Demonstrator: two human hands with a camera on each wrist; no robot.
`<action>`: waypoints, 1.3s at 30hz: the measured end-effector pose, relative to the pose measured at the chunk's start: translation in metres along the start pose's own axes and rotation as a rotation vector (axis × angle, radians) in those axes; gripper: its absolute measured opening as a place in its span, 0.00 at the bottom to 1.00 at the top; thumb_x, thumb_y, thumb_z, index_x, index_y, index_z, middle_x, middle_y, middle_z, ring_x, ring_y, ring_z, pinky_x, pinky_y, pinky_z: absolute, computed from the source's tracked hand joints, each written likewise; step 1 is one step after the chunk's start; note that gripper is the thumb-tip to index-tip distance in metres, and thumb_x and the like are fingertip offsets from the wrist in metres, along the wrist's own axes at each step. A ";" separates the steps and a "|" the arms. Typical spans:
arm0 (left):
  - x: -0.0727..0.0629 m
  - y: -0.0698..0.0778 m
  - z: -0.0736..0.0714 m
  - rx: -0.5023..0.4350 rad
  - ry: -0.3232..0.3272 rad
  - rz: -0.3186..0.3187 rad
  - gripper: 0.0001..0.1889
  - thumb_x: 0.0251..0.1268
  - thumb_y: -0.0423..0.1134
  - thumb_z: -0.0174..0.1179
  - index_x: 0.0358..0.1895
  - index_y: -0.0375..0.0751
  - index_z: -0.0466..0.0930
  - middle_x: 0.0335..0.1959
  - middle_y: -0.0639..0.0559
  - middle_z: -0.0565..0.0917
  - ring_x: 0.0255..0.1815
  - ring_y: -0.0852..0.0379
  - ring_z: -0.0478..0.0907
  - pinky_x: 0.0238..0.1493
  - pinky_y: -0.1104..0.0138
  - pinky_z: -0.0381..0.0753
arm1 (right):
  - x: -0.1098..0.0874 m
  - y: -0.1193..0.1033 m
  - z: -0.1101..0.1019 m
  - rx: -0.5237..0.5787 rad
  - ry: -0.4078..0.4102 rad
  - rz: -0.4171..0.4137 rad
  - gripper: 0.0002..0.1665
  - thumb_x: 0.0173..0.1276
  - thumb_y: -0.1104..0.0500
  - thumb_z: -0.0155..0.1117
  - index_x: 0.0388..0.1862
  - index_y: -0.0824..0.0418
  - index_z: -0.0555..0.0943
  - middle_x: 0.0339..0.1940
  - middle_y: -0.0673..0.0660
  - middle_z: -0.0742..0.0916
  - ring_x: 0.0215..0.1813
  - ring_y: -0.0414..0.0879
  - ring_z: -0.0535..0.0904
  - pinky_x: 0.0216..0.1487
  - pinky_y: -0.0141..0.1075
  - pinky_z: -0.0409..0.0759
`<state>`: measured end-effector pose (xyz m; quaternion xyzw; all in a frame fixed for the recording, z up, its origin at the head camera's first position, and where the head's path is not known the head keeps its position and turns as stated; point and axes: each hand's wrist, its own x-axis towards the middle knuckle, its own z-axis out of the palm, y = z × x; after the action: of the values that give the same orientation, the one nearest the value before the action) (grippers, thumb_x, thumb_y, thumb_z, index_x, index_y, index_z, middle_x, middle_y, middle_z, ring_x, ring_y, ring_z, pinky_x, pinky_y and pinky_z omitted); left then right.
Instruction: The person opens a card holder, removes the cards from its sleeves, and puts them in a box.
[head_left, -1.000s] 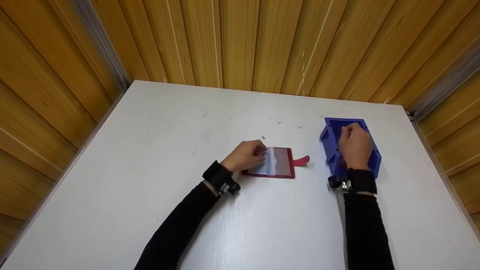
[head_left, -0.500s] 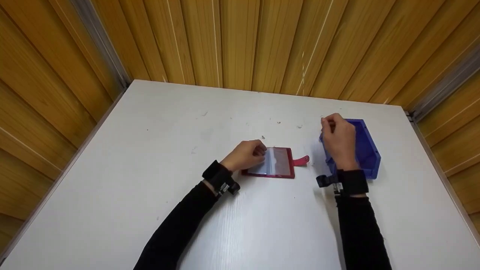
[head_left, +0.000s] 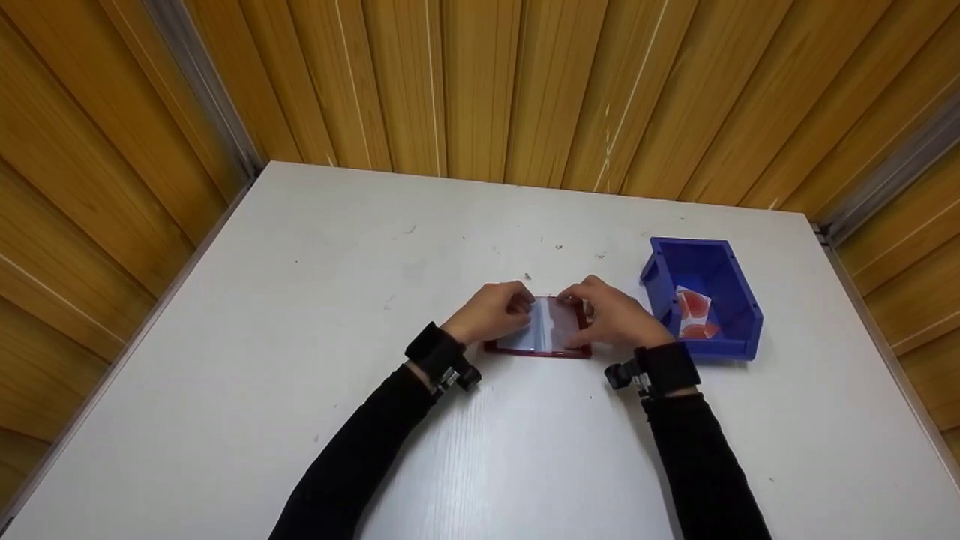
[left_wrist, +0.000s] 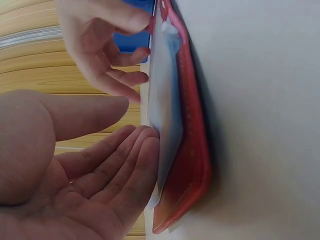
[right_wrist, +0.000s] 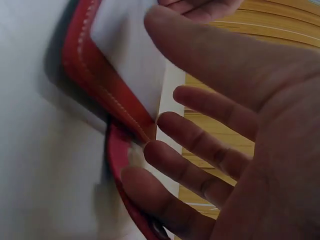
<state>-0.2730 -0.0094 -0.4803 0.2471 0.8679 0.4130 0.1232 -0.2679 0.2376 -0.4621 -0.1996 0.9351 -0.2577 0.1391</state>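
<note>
A red card holder (head_left: 582,350) lies spread flat on the table, its clear plastic sleeves (head_left: 555,319) facing up. Over its left half is my left hand (head_left: 491,311), holding nothing; in the left wrist view its fingertips (left_wrist: 150,145) touch the edge of the sleeves. My right hand (head_left: 619,315) spans the right half with thumb and fingers spread and nothing between them. The right wrist view shows those fingers (right_wrist: 175,162) at the holder's stitched edge and over its pink-red snap strap (right_wrist: 117,152).
Right of the holder stands a blue plastic bin (head_left: 720,349). Inside it lies a white piece with red-orange shapes (head_left: 694,305). The white table (head_left: 337,300) meets wood-patterned walls (head_left: 480,90) at the back and sides.
My right hand has come out of the blue bin and moved left to the card holder's right half, uncovering the printed piece in the bin. The left hand has stayed in place.
</note>
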 end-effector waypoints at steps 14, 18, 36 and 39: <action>-0.001 0.001 -0.001 -0.015 0.001 0.011 0.14 0.70 0.30 0.62 0.55 0.29 0.81 0.51 0.39 0.87 0.54 0.47 0.84 0.59 0.60 0.82 | 0.008 0.006 0.006 0.020 -0.006 0.029 0.47 0.49 0.52 0.88 0.64 0.64 0.73 0.48 0.63 0.83 0.48 0.53 0.78 0.51 0.45 0.79; -0.001 0.001 -0.001 -0.015 0.001 0.015 0.14 0.70 0.30 0.62 0.56 0.29 0.81 0.51 0.39 0.87 0.54 0.47 0.84 0.59 0.60 0.82 | 0.007 0.006 0.007 0.022 0.010 0.015 0.51 0.47 0.53 0.89 0.66 0.64 0.70 0.49 0.63 0.79 0.45 0.52 0.77 0.47 0.42 0.77; -0.001 0.001 0.000 -0.010 0.007 0.001 0.14 0.70 0.31 0.63 0.56 0.31 0.81 0.50 0.40 0.87 0.54 0.49 0.84 0.59 0.61 0.82 | 0.008 -0.003 0.008 0.134 -0.021 0.026 0.45 0.51 0.59 0.87 0.66 0.64 0.72 0.50 0.64 0.85 0.47 0.53 0.80 0.50 0.43 0.79; -0.001 0.001 0.000 -0.001 0.007 0.010 0.14 0.69 0.31 0.63 0.56 0.30 0.81 0.50 0.40 0.87 0.54 0.48 0.84 0.59 0.61 0.82 | 0.007 -0.001 0.009 0.105 0.011 0.001 0.46 0.50 0.57 0.88 0.66 0.63 0.74 0.52 0.64 0.82 0.49 0.53 0.77 0.51 0.43 0.78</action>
<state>-0.2720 -0.0097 -0.4797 0.2499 0.8668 0.4150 0.1181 -0.2700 0.2299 -0.4699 -0.1900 0.9212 -0.3074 0.1443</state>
